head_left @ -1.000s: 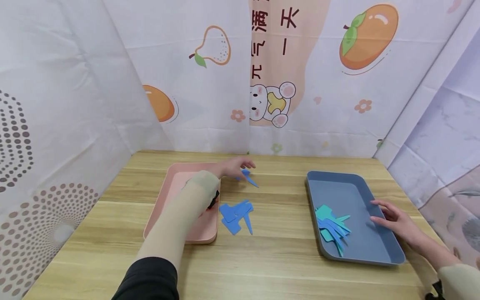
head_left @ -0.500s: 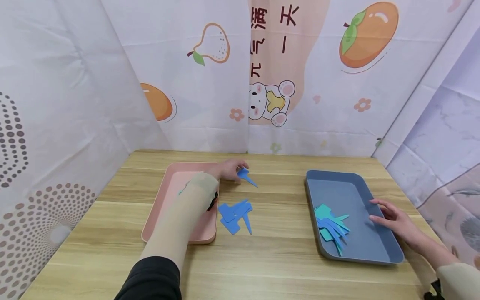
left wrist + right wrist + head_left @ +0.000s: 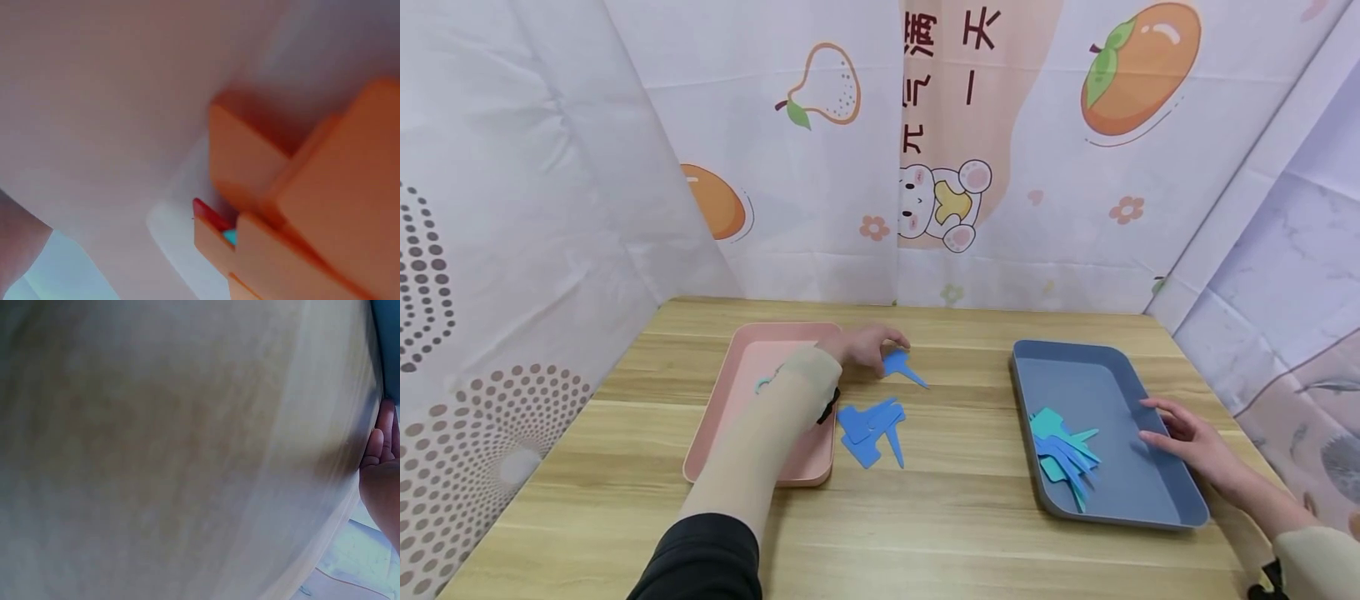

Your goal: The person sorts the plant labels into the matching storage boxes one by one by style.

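Note:
My left hand point(image 3: 865, 346) reaches across the pink tray and pinches a blue T-shaped plant label point(image 3: 904, 367) just beyond its right rim. Nearer on the table lies a small overlapping pile of blue plant labels point(image 3: 867, 425). At the far right, my right hand point(image 3: 1195, 442) holds the rim of the grey-blue tray point(image 3: 1116, 383); its thumb and forefinger lap over the edge, while other fingers point(image 3: 387, 434) touch the outside. Teal and blue plant labels point(image 3: 1063, 454) lie fanned along that tray's left side.
The pink tray point(image 3: 737, 367) is partly covered by the left forearm. Orange labels point(image 3: 337, 206) fill part of it, with a red piece point(image 3: 209, 214) and a bit of teal showing among them. A printed curtain point(image 3: 820, 275) hangs behind the wooden table point(image 3: 955, 500).
My left hand has closed its fingers on the far blue plant label and shifted it slightly toward me and to the right. My right hand keeps its place on the grey-blue tray.

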Action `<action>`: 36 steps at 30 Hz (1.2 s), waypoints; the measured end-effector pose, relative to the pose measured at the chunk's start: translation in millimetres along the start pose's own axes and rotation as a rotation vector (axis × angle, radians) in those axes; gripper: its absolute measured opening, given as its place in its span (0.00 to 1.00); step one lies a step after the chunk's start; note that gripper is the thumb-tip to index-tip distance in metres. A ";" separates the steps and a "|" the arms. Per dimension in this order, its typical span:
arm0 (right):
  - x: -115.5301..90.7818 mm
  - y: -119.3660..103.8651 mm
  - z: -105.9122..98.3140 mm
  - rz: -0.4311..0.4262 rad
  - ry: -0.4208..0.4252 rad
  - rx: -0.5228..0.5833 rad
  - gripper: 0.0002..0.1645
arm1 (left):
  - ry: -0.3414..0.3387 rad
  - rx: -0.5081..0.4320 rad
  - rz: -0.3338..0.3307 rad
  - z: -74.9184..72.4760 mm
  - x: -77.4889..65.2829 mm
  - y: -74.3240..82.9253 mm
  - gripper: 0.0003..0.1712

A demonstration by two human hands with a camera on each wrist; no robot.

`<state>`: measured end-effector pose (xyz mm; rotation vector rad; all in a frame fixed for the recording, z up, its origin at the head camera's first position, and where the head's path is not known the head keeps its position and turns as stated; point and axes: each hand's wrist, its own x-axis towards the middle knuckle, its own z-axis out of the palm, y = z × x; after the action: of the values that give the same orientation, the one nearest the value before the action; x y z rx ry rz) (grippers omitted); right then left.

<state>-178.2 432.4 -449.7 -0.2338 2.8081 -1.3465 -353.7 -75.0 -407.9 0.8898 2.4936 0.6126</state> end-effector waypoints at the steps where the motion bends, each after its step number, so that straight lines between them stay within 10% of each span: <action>1: 0.0 0.0 0.0 0.002 0.000 0.000 0.29 | 0.001 0.005 0.007 0.7 0.8 0.0 0.38; 20: -1.0 -1.1 -0.2 -0.022 0.016 -0.031 0.29 | -0.035 -0.099 -0.058 6.5 -3.3 12.9 0.24; 36: -3.1 -1.8 0.2 -0.012 0.002 -0.016 0.30 | 0.114 -0.178 0.170 -7.0 -6.7 16.7 0.12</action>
<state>-174.9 431.5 -448.6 -0.2496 2.8246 -1.3274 -344.6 -69.7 -391.7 1.0300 2.4305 0.9500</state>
